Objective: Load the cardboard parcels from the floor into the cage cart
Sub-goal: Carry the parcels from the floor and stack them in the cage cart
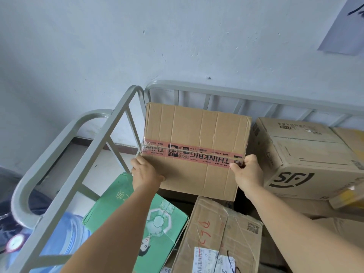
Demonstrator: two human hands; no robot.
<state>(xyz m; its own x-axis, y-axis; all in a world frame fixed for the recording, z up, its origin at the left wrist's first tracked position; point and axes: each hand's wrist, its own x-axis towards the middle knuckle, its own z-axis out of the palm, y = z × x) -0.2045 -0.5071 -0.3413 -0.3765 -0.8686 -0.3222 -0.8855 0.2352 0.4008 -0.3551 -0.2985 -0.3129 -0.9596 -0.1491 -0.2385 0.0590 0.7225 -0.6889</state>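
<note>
A brown cardboard parcel [195,134] with a pink printed tape band is held up inside the grey metal cage cart [110,127], near its far left corner. My left hand [144,173] grips the parcel's lower left edge. My right hand [249,174] grips its lower right edge at the tape. The parcel hangs above the other boxes in the cart, and its underside is hidden.
In the cart lie a green printed box [157,219], a taped brown box with red writing [218,235] and a brown box with a black logo [303,154] at right. A white wall stands behind the cart. A blue water jug [65,233] sits outside the left rail.
</note>
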